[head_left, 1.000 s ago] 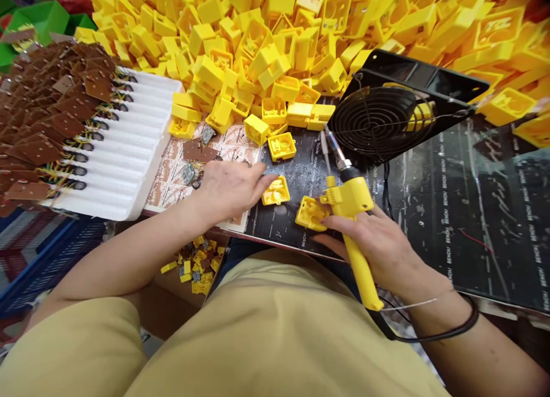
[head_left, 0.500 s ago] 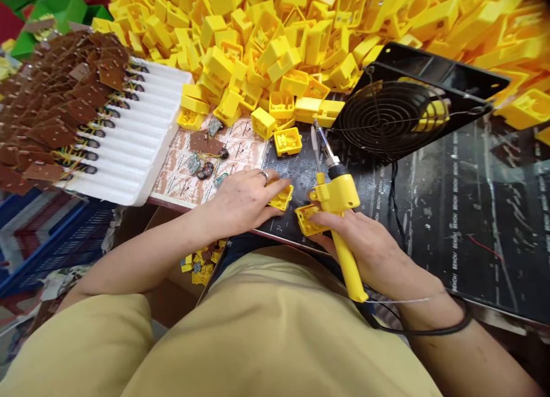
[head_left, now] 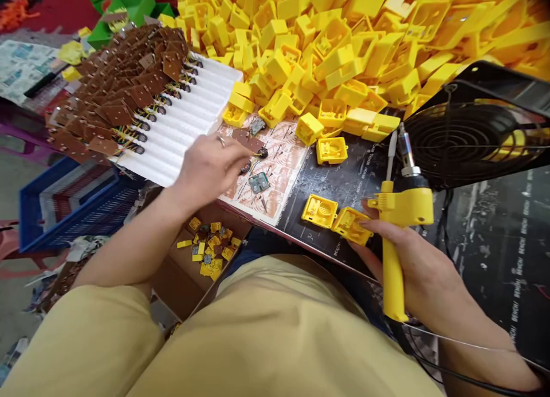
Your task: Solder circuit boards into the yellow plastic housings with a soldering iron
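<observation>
My left hand (head_left: 212, 168) reaches over the patterned sheet, its fingers drawn together at a round black part (head_left: 245, 166); what they pinch is hidden. Beside them are a brown circuit board (head_left: 249, 138), a second round black part (head_left: 263, 153) on yellow wires and a small green circuit board (head_left: 259, 183). In my right hand (head_left: 412, 254) is a yellow soldering gun (head_left: 394, 271), its metal tip pointing away from me. The same hand's thumb and fingers also hold a yellow plastic case (head_left: 352, 225). Another open yellow case (head_left: 319, 211) lies against it on the black mat.
A large heap of yellow cases (head_left: 301, 42) covers the back. At right stands a black fan (head_left: 464, 128). To the left, a white ridged tray (head_left: 184, 128) carries many brown boards (head_left: 129, 93). Below the table edge, a cardboard box (head_left: 180, 282) holds yellow pieces.
My left hand has let go of a yellow case and moved left to the small parts. The view has shifted, and my right hand still holds the soldering gun and a case.
</observation>
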### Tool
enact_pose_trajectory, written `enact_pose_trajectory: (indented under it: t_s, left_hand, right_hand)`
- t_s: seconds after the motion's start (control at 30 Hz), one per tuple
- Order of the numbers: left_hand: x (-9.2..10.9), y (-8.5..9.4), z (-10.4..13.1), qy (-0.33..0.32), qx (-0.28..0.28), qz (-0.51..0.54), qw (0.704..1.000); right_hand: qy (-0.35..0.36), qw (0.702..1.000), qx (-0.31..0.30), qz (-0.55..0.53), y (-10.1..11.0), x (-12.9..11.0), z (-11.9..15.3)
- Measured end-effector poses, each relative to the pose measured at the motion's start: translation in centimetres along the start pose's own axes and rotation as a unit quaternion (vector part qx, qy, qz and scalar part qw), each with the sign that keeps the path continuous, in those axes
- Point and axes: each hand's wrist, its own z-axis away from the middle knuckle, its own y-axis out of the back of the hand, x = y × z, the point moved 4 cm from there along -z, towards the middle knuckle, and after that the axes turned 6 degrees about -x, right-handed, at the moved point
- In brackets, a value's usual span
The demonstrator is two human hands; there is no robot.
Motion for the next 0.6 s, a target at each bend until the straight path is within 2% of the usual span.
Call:
enact_pose_trajectory:
  t_s: [0.07,0.13,0.23,0.37,0.4,0.53,0.6]
  left_hand:
    - [-2.1,0.4,-0.5,0.018,-0.01,-0.031,0.999]
    - [-3.1,0.4,-1.1,0.005,-0.023,-0.034,0.999]
    - [-3.5,-0.2,-1.6,-0.036,-0.06,-0.008,0.998]
    - [-3.0,-1.2,-1.6,-0.111,-0.109,0.048,0.987]
    - [-2.9,-1.4,-1.6,-0.101,-0.102,0.05,0.988]
    - [-1.9,-2.3,-1.8,0.011,-0.045,-0.022,0.999]
    - [-1.1,-3.0,-2.0,0.025,-0.049,-0.057,0.997]
  right_hand:
    - [0.01,1.0,-0.001,0.006,0.3,0.1,-0.4]
    - [0.02,1.0,0.005,0.016,0.6,-0.1,-0.9]
    - [0.029,0.999,0.02,0.029,0.9,-0.5,-1.4]
    - [0.028,0.998,0.027,0.044,0.4,-0.8,-1.6]
    - [0.026,0.998,0.028,0.045,0.2,-0.8,-1.7]
    - [0.028,0.998,0.036,0.044,-0.4,-1.2,-2.2]
    - [0.039,0.997,0.033,0.049,-0.6,-1.6,-2.6]
